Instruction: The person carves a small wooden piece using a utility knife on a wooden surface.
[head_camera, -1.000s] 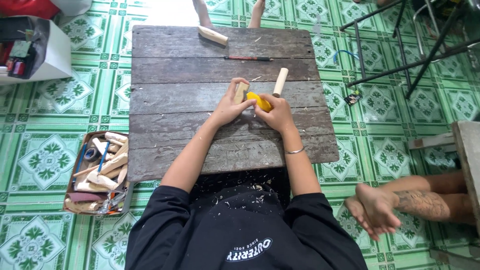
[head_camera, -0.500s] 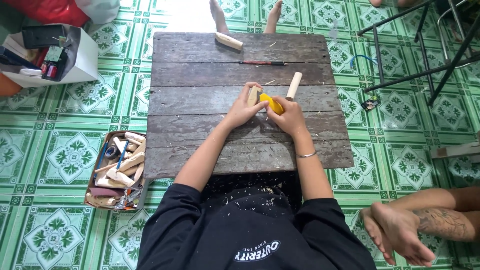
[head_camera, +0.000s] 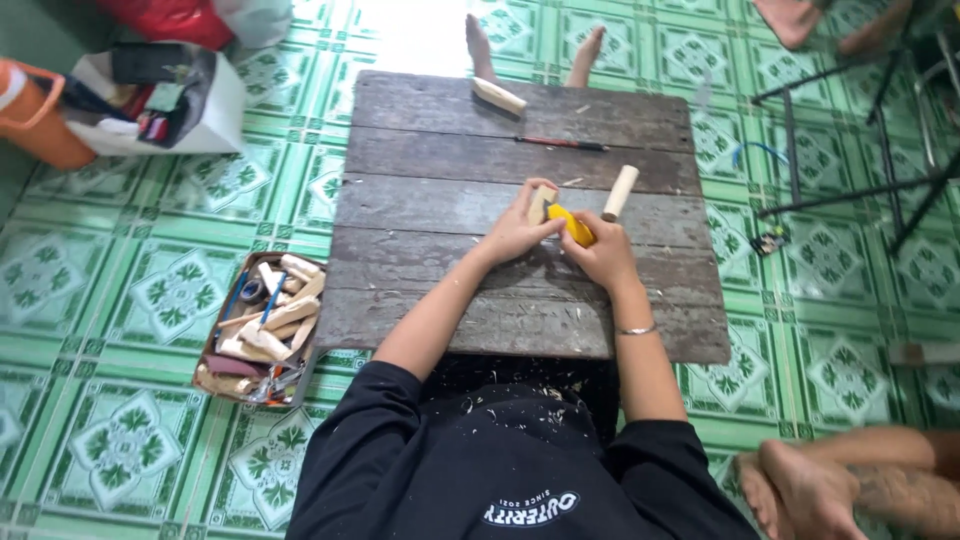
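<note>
My left hand (head_camera: 518, 228) grips a small pale wooden piece (head_camera: 541, 204) at the middle of a low, weathered plank table (head_camera: 450, 180). My right hand (head_camera: 602, 256) is closed around a yellow-handled tool (head_camera: 573, 225) whose tip meets that piece. The two hands touch each other. A pale wooden dowel (head_camera: 620, 191) lies just beyond my right hand. Farther back on the table lie a thin red and black pencil (head_camera: 562, 143) and a light wooden block (head_camera: 498, 96). Wood shavings cover my black shirt.
A tray (head_camera: 212, 378) of wooden pieces and tools sits on the green tiled floor at the table's left. A white box (head_camera: 225, 110) and orange bucket (head_camera: 40, 120) stand far left. Black metal stand legs (head_camera: 850, 190) are on the right. Another person's bare feet (head_camera: 800, 490) rest at the lower right.
The view has shifted, so the table appears further right and lower. My hands stay together on the wooden piece at the same spot on the table.
</note>
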